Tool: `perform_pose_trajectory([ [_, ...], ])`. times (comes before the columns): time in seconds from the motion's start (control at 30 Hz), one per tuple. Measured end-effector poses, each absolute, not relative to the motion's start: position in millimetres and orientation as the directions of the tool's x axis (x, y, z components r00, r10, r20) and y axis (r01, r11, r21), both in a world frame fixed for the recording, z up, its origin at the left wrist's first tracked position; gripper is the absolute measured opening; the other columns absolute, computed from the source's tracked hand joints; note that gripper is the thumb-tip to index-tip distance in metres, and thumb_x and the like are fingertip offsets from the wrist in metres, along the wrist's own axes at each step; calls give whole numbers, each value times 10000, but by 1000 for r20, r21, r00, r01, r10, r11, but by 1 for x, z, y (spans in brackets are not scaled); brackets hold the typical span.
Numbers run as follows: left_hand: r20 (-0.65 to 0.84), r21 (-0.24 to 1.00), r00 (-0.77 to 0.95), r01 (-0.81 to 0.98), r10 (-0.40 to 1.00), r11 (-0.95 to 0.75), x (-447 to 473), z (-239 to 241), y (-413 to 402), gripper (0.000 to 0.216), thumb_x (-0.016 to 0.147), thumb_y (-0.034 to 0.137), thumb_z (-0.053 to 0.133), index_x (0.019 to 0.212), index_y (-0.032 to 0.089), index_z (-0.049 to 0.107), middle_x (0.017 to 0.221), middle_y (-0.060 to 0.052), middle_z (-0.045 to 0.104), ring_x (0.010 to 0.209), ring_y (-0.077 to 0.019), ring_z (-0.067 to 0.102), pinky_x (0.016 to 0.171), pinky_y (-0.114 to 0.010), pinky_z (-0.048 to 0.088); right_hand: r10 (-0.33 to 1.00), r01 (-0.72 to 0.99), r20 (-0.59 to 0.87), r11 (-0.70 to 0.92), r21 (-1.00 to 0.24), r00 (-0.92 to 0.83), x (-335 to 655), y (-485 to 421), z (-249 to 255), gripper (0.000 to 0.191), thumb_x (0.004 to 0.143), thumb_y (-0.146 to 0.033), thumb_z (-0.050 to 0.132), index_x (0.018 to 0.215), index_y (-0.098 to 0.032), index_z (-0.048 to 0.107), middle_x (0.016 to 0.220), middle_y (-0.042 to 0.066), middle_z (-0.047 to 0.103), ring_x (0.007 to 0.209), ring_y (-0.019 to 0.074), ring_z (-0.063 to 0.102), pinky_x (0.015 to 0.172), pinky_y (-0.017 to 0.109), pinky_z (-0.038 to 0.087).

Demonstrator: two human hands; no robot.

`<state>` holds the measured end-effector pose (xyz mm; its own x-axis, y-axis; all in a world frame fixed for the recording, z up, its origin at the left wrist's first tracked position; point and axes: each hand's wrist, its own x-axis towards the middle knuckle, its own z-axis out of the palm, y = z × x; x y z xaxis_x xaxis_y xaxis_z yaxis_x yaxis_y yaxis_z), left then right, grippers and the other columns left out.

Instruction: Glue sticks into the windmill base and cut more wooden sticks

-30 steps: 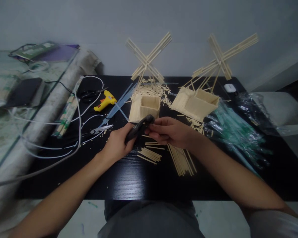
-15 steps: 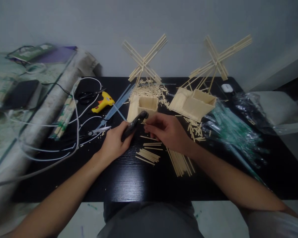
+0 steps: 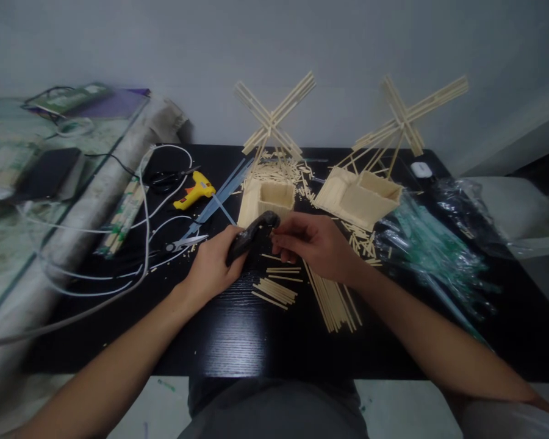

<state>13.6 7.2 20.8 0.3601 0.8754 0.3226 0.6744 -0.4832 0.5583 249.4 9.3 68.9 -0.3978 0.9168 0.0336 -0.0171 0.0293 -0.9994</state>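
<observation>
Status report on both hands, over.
Left hand shut on black curved hand tool. Right hand at its tip, grip unclear. Pale wooden sticks loose beneath.

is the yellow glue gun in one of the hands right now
No, the yellow glue gun lies on the table beyond the left hand, which grips a black tool.

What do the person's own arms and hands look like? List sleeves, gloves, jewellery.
The left hand and right hand are bare: no gloves, rings or watch visible. Both forearms are uncovered. A pale grey fabric sleeve shows on the right upper arm; none is in view on the left.
</observation>
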Motion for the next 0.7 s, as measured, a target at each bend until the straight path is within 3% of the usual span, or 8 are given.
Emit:
perform_pose_trajectory([
  [0.4,324,557,382,662,866,-501,13,24,8,187,939,228,563,1115,199,620,903,-19,695,745,-157,637,702,-261,488,893,-8,15,13,-1000,-450,251,11,71,236,916,-370,738,935,-136,714,743,7,714,593,80,634,576,223,523],
  [0.7,315,555,386,666,867,-498,15,24,9,173,915,184,554,1081,206,597,832,13,668,648,-133,600,633,-240,454,899,17,24,35,-999,-438,251,13,67,220,927,-362,717,929,-142,714,735,6,707,566,68,605,528,190,481],
])
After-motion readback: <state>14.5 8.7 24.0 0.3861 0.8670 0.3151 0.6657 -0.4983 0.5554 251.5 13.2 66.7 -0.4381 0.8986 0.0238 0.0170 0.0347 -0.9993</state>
